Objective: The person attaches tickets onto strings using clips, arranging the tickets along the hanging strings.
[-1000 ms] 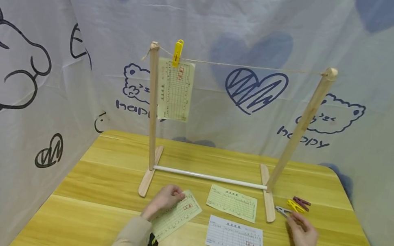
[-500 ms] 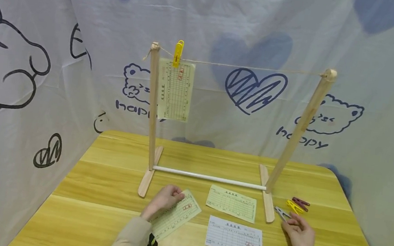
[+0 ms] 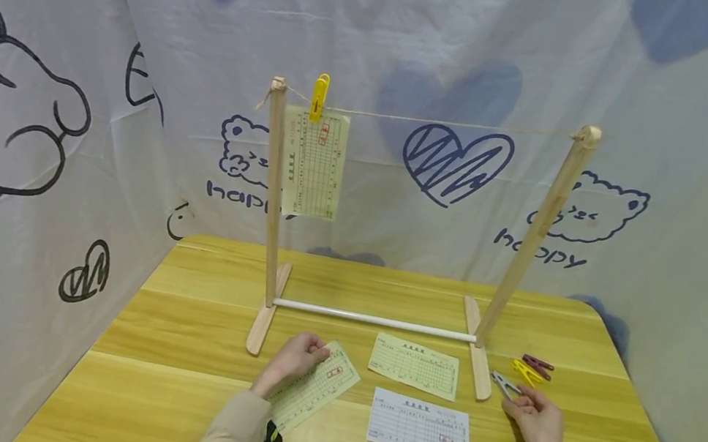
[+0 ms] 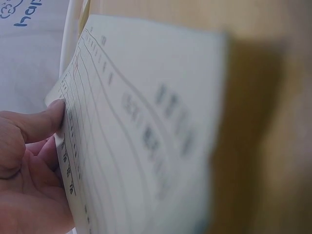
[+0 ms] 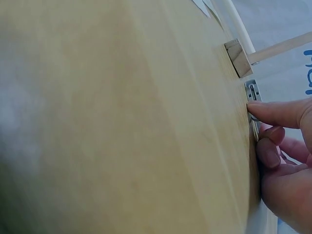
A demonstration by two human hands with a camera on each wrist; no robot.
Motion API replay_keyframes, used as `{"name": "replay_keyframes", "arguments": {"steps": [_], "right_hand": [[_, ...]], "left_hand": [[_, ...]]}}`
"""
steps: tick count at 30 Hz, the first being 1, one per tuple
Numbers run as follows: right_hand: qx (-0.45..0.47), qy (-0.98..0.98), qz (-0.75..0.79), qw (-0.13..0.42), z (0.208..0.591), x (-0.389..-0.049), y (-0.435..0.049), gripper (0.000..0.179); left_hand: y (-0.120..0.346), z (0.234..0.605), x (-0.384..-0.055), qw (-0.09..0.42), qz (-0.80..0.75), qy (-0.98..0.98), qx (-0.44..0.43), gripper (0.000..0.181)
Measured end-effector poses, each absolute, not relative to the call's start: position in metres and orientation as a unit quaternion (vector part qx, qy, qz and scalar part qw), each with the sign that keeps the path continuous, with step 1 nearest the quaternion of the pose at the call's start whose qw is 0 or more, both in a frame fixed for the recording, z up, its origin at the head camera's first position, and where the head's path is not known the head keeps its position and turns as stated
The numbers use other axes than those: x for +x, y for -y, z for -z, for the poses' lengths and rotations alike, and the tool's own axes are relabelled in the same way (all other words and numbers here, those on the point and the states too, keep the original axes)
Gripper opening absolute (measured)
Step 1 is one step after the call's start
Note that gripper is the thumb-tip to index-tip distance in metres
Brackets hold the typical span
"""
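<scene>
My left hand (image 3: 293,361) pinches a pale green printed paper slip (image 3: 323,387) by its upper left edge. In the left wrist view the thumb lies on the face of the slip (image 4: 131,122), which bends away from the table. At the right, my right hand (image 3: 537,424) holds the near end of a grey clothespin (image 3: 505,384) between thumb and fingers, low at the tabletop. The right wrist view shows the grey clothespin (image 5: 252,90) protruding beyond the fingertips. A yellow clothespin (image 3: 527,373) and a maroon clothespin (image 3: 538,366) lie just beyond it.
A wooden frame (image 3: 529,250) with a string (image 3: 446,122) stands at the back. Another yellow clothespin (image 3: 319,99) fixes a green slip (image 3: 313,172) to the string. Between my hands, a green slip (image 3: 414,365) and a white slip (image 3: 420,428) lie on the table.
My right hand has shifted slightly left and its fingers have closed on the grey clothespin, which has turned a little. The left hand and its slip have stayed almost still.
</scene>
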State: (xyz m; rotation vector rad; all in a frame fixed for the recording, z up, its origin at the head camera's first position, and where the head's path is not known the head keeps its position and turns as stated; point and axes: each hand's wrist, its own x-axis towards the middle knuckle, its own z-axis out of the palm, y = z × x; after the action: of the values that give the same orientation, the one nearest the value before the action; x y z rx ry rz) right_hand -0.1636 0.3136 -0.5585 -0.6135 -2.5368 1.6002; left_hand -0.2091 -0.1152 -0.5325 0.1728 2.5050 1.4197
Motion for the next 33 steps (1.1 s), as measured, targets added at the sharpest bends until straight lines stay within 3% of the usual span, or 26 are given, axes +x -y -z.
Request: {"name": "replay_keyframes", "arguments": {"steps": [11,22,28,33], "right_hand": [[-0.216,0.829,-0.512,0.062,0.5600,-0.1635,-0.3105,0.049],[-0.254,0.781,-0.567,0.056,0.5625,-0.1588,-0.3112,0.055],[-0.274,0.664,-0.693,0.067,0.5612,-0.1567,-0.3156,0.017],[-0.285,0.608,-0.737,0.079,0.5606,-0.1555,-0.3183,0.023]], "left_hand": [[0.1148,0.5314,-0.2074,0.131,-0.491,-0.860,0.054,0.020],[0.1128,0.5292,-0.2065,0.124,-0.479,-0.868,0.044,0.020],[0.1136,0.5296,-0.2061,0.125,-0.484,-0.865,0.046,0.021],[0.1137,0.5309,-0.2072,0.126,-0.482,-0.866,0.046,0.020]]}}
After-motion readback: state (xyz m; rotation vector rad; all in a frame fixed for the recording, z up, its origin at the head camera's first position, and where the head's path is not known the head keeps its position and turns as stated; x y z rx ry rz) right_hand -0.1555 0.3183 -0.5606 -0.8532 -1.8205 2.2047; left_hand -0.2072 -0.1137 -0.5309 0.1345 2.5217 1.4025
